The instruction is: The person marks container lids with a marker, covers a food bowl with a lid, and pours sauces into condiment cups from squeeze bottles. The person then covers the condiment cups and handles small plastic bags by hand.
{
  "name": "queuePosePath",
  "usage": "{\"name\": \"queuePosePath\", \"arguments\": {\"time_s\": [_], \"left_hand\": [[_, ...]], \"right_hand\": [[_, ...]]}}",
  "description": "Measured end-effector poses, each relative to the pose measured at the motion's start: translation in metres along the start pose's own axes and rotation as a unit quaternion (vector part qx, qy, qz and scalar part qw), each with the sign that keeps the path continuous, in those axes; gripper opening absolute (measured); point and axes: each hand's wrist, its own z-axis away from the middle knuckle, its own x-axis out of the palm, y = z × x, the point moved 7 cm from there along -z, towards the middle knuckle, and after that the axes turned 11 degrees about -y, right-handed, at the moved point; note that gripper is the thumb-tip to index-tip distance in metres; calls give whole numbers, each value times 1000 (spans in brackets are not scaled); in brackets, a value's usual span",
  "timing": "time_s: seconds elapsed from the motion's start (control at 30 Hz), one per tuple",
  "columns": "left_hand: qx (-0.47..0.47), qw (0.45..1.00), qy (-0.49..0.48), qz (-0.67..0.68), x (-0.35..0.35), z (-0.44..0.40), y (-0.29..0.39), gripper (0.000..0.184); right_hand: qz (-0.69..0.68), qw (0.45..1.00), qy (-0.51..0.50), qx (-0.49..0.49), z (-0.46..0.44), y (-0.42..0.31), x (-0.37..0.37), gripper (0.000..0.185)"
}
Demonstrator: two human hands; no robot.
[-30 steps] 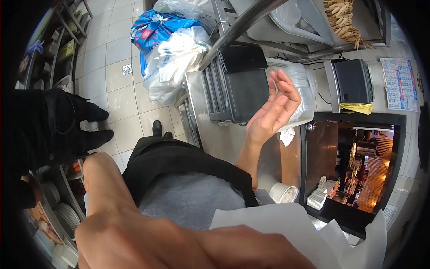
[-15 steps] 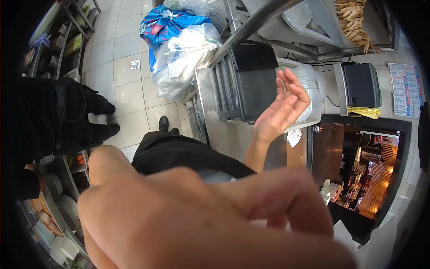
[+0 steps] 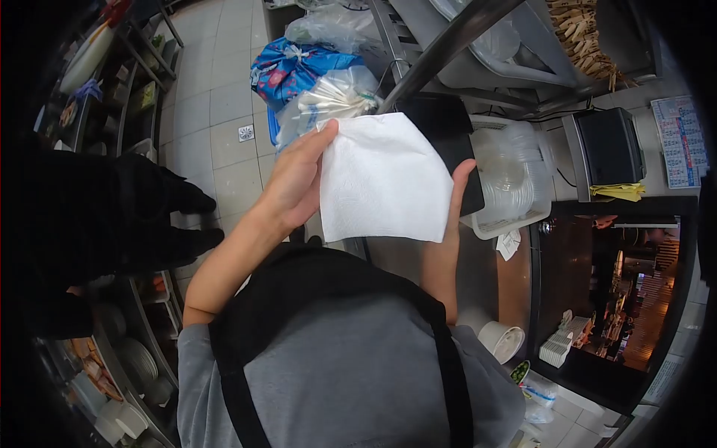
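Note:
A white paper towel (image 3: 385,179), square and slightly creased, is spread out in front of my chest. At its upper left corner my left hand (image 3: 297,175) pinches it between thumb and fingers. My right hand (image 3: 461,183) is at the paper's right edge; its thumb sticks out past the edge, and the sheet covers the other fingers. Whether those fingers grip the sheet cannot be seen. Partly covered by the paper, a black case (image 3: 437,112) lies just beyond it.
To the right are a basket of clear plastic lids (image 3: 511,172), a black device (image 3: 609,153) and a serving hatch (image 3: 553,276). Ahead, plastic bags (image 3: 306,71) sit on the floor beside a metal post (image 3: 448,45). A person in black (image 3: 97,201) stands left, near shelves with stacked plates (image 3: 134,362).
My left hand has moved from close to the camera down and forward, and now holds the paper towel. My right hand, earlier bare with palm showing, is now mostly behind the sheet.

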Motion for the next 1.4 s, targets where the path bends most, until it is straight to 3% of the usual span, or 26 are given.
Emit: {"name": "queuePosePath", "arguments": {"time_s": [0.2, 0.3, 0.37, 0.43, 0.57, 0.67, 0.7, 0.8, 0.93, 0.97, 1.07, 1.1, 1.2, 1.27, 1.33, 1.4], "left_hand": [[5, 999, 31, -27, -17, -7, -1, 39], [6, 998, 35, -44, -21, -9, 0, 39], [2, 997, 42, -57, -24, -9, 0, 40], [1, 998, -35, -48, -20, -11, 0, 43], [38, 989, -125, -68, 3, -2, 6, 42], [96, 929, -132, -333, 0, 7, 9, 47], [56, 924, -101, -364, -12, 6, 8, 41], [173, 862, -216, -424, -8, 8, 22, 26], [166, 938, -274, -134, 4, 14, 35, 11], [173, 922, -342, -62, 3, 13, 35, 46], [109, 962, -247, 40, 28, 17, 27, 59], [107, 955, -273, 40, 41, 23, 24, 57], [75, 972, -176, -138, 46, 32, 27, 52], [65, 982, -163, -73, 43, 41, 33, 44], [106, 975, -185, -62, 53, 57, 45, 38], [124, 969, -214, -19, 62, 74, 53, 41]], "right_hand": [[16, 999, -47, -13, -6, 1, -13, 83], [27, 995, -82, -40, -5, -8, -14, 66], [105, 991, -78, -32, -5, -13, -9, 55], [114, 992, -52, 1, -4, -16, -4, 46], [127, 990, -34, -54, 1, -22, -3, 35], [145, 986, -23, -77, 5, -27, 1, 30], [203, 973, -35, -103, 8, -36, 4, 28], [338, 921, -68, -180, 15, -57, 16, 25], [394, 879, -76, -257, 27, -76, 38, 24], [408, 869, -75, -269, 30, -81, 43, 24], [422, 862, -64, -276, 37, -96, 61, 21], [418, 862, -63, -280, 39, -99, 61, 20], [397, 862, -67, -309, 43, -107, 56, 19], [218, 944, -1, -248, 43, -105, 57, 20], [93, 974, -30, -202, 38, -98, 62, 23], [-10, 968, -152, -201, 33, -95, 75, 25]]}}
